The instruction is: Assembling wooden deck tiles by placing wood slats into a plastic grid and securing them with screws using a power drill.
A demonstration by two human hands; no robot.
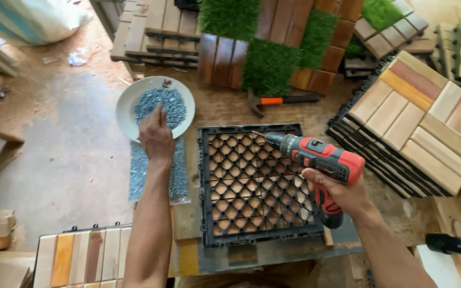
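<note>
— The worktop (225,106) is dusty. Where are the screws (161,102)?
— In the white plate (126,104); my left hand (157,136) pinches there, I take only one. My right hand (342,192) grips the drill (316,157) over the black grid tile (252,184).

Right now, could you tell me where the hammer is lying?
In the head view, the hammer lies on the workbench beyond the black grid tile, just below the green turf squares and right of the white screw bowl.
</note>
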